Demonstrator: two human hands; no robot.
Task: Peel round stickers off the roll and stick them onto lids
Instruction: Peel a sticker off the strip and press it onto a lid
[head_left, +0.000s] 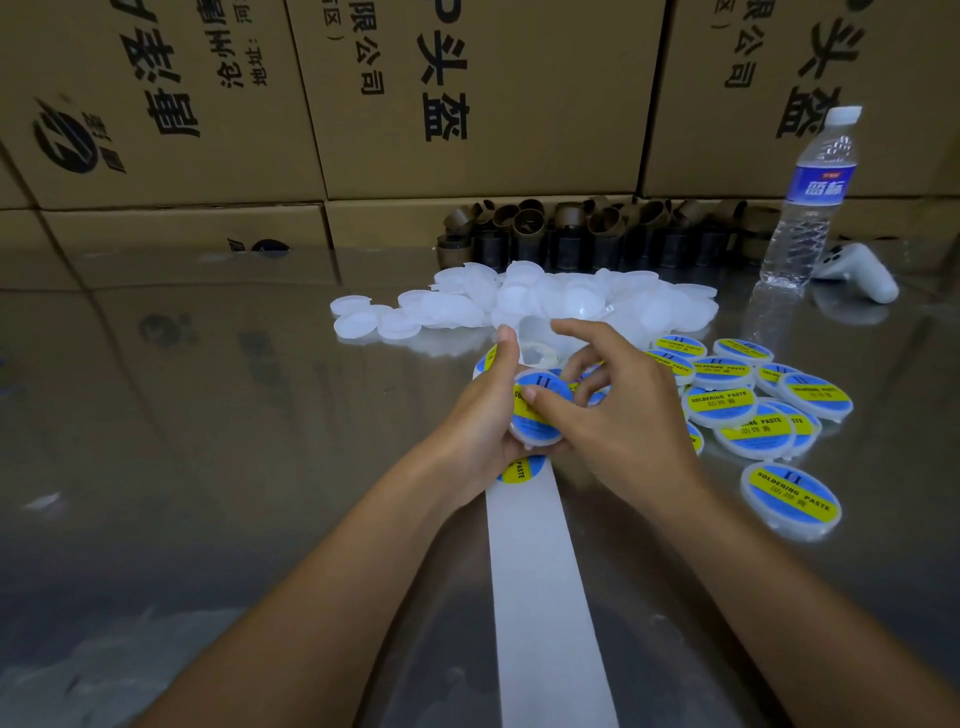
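My left hand (480, 415) holds a round white lid (537, 415) that carries a blue and yellow round sticker, fingers curled under it. The thumb of my right hand (618, 415) presses on the sticker's face while its other fingers spread above. Under both hands runs the white backing strip of the sticker roll (540, 582), with one sticker (519, 470) showing on it just below the lid. A heap of bare white lids (524, 304) lies behind the hands. Several stickered lids (748, 410) lie to the right.
A shiny metal table (234, 467) carries everything. A water bottle (808, 208) and a white controller (857, 273) stand at the back right. Several brown cardboard cores (571, 228) line the back, in front of stacked cardboard boxes (467, 98).
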